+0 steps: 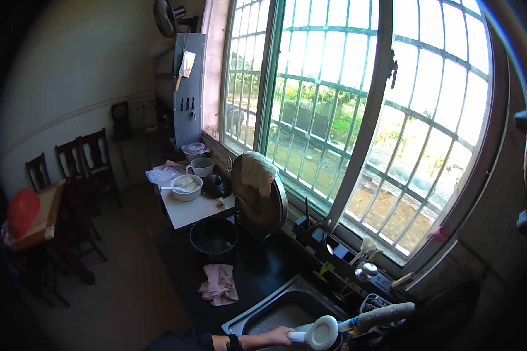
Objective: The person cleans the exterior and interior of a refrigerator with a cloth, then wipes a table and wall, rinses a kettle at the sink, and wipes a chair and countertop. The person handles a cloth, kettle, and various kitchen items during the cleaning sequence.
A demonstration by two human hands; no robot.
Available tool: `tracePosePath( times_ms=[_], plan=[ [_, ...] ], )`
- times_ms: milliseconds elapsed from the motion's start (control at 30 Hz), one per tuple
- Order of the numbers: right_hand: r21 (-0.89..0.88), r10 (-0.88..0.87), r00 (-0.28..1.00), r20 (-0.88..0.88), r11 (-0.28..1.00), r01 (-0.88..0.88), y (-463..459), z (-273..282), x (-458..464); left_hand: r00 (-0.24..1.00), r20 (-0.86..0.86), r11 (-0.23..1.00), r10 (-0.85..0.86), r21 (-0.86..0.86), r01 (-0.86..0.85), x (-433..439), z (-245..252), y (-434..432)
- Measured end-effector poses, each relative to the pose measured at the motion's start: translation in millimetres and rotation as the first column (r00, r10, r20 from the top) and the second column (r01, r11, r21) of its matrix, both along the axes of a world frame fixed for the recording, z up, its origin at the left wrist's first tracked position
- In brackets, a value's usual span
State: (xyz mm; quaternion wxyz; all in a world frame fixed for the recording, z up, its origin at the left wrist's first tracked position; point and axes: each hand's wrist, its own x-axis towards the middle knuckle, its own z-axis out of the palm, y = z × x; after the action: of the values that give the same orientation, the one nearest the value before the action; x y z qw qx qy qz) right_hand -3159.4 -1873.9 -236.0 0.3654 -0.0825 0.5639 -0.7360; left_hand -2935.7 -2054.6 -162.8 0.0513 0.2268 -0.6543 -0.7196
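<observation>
My left hand [279, 336] reaches in from the bottom edge, a dark band on its wrist. Its fingers close on the handle of a white round-faced utensil [324, 332], held over the right part of a stainless steel sink [270, 324]. What kind of utensil it is, I cannot tell. Just right of it, a long brush with a fuzzy grey head [385, 313] slants up from a cluster of items. Of my right hand, at most a sliver shows at the bottom edge by the utensil; its grip is hidden.
Left of the sink lie a pink cloth [220, 285] and a black basin [213, 238] on the dark counter. A large round pan lid [257, 206] leans by the barred window, a towel over it. Beyond stands a white bowl with food [187, 188]. Utensil holders [327, 241] line the sill.
</observation>
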Motion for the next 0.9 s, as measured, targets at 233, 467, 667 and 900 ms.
tracePosePath(
  times_ms=[233,467,667,900],
  plan=[
    [0.215,-0.025,0.992,-0.12,0.975,0.05,4,41,26,1.0,-0.022,0.994,-0.014,0.104,0.016,0,-3,0],
    [0.201,0.003,0.99,-0.14,0.979,0.026,-1,29,15,1.0,-0.003,0.998,-0.001,0.064,0.001,1,-11,-2],
    [0.232,0.006,0.989,-0.151,0.972,0.029,-3,28,17,1.0,0.006,0.996,0.0,0.094,0.0,2,-15,-3],
    [0.25,0.013,0.987,-0.159,0.968,0.027,-6,31,18,0.999,0.052,0.997,-0.003,0.079,-0.001,2,-10,-4]
  ],
)
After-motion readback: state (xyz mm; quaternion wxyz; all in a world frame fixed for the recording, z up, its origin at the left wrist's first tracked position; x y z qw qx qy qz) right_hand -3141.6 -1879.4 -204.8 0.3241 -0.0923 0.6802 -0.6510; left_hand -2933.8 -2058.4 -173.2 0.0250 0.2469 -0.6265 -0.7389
